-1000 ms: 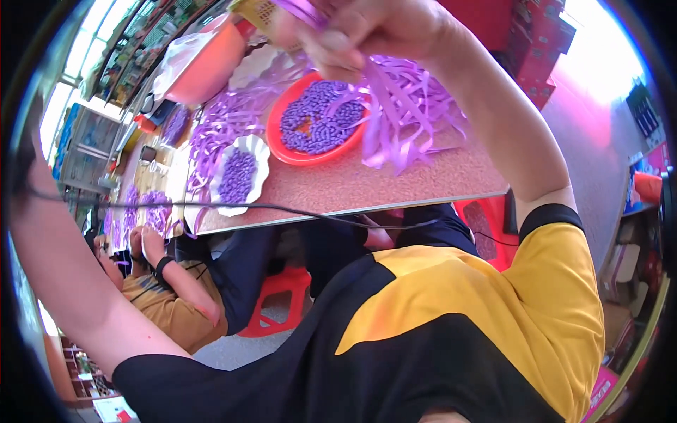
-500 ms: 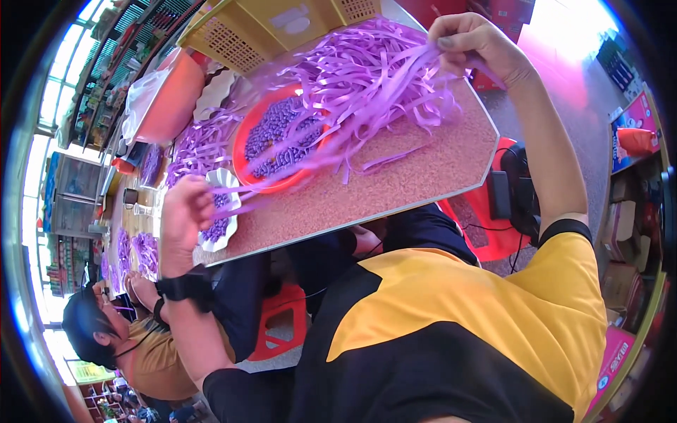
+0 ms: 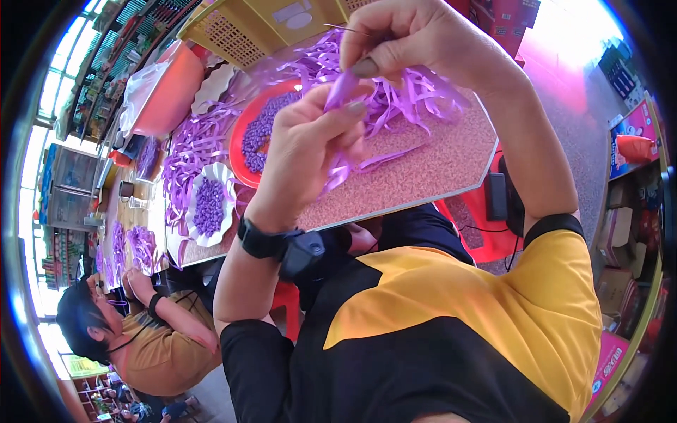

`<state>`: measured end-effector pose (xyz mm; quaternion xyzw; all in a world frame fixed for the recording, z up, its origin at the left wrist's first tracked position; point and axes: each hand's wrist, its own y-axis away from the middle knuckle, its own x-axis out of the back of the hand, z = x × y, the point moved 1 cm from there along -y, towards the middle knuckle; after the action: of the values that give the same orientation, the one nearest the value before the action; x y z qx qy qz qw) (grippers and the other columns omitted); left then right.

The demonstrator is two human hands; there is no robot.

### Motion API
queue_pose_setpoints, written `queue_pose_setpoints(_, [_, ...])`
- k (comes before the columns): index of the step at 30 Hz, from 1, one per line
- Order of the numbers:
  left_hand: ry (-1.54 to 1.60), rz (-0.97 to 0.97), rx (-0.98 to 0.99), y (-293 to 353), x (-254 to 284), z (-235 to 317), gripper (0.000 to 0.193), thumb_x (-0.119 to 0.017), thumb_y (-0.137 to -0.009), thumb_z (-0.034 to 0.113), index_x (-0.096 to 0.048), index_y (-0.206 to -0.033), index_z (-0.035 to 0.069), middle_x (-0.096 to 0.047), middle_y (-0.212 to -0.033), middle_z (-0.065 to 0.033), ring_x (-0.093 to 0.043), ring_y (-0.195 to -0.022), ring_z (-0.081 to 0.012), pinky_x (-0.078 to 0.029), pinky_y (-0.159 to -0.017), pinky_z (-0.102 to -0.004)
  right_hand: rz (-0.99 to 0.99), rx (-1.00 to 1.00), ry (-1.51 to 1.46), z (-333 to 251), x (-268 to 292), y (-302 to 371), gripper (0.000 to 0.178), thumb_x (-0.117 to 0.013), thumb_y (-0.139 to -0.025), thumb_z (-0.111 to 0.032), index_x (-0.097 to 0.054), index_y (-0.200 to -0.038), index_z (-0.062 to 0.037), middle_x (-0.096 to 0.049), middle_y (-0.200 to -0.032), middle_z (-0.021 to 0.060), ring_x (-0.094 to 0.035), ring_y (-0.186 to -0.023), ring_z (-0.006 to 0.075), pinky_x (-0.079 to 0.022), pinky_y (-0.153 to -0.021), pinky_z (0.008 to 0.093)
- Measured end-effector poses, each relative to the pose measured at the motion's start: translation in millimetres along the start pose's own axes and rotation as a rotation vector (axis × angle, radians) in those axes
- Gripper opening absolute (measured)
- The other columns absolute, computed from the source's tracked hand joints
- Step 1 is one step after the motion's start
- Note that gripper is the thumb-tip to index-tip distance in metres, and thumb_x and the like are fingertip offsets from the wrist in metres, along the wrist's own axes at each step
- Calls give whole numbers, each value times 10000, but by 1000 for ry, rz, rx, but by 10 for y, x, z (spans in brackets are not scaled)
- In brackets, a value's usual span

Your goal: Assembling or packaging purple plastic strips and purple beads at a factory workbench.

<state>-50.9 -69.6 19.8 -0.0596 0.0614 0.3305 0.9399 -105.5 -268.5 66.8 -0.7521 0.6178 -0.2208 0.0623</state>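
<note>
My left hand (image 3: 303, 151) and my right hand (image 3: 416, 42) meet above the table, both closed. Pinched between thumbs and fingers is a purple ribbon (image 3: 341, 89), its loose end hanging below my left hand. A thin, needle-like piece (image 3: 345, 29) sticks out from my right fingers; its other end is hidden. Behind my hands lies a heap of purple ribbons (image 3: 416, 99), partly covered by them. A red basin (image 3: 238, 151) with purple beads (image 3: 264, 134) stands left of my left hand. Farther left, a white scalloped dish (image 3: 192, 211) holds more purple beads (image 3: 209, 206).
A yellow perforated basket (image 3: 247, 35) stands at the far side of the table (image 3: 416, 173). More ribbons (image 3: 194, 151) lie near a large pink tub (image 3: 169, 92). At lower left sits another person (image 3: 166, 345). A red stool (image 3: 479, 243) is beside the table's right end.
My left hand has moved right and upward, and my right hand left, bringing them together. The strands stretched between them are now gathered into a short ribbon piece.
</note>
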Motion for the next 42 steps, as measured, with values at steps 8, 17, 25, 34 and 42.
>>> queue_pose_setpoints(8, [-460, 141, 123, 556, 915, -57, 106, -655, -940, 97, -694, -929, -1, -514, -661, 69, -376, -542, 10, -263, -488, -184, 5, -246, -224, 1015, 340, 297, 160, -644, -775, 9, -687, -926, 40, -639, -782, 37, -566, -576, 68, -450, -522, 184])
queue_pose_setpoints(17, [-980, 317, 105, 931, 1534, 467, 83, -694, -909, 78, -694, -905, -5, -554, -738, 70, -461, -685, -25, -363, -603, -199, -186, -311, -73, 1282, -29, 171, 108, -658, -835, -24, -703, -928, 4, -617, -701, 5, -512, -535, 44, -397, -487, 202])
queue_pose_setpoints(25, [-780, 552, -8, 1111, 1830, 504, 127, -693, -925, 144, -713, -929, 19, -462, -628, 92, -344, -539, 10, -233, -473, -182, 89, -305, 306, 1335, 184, 169, 75, -689, -859, -79, -721, -900, -25, -654, -717, -12, -561, -617, 43, -427, -556, 211])
queue_pose_setpoints(34, [-703, 620, -313, 630, 1377, 591, 131, -704, -922, 143, -708, -964, 18, -427, -580, 96, -318, -470, 14, -184, -426, -181, -220, -117, 849, 1489, -330, -110, 153, -692, -746, -141, -734, -892, -116, -714, -866, 101, -677, -835, 299, -523, -746, 436])
queue_pose_setpoints(42, [-1415, -95, -754, 296, 721, -254, 101, -681, -824, 44, -679, -910, 96, -600, -701, -56, -578, -585, -251, -457, -516, -371, 40, -141, 1003, 1677, -10, -643, 184, -646, -789, -213, -713, -921, -104, -704, -877, 73, -665, -880, 286, -504, -777, 436])
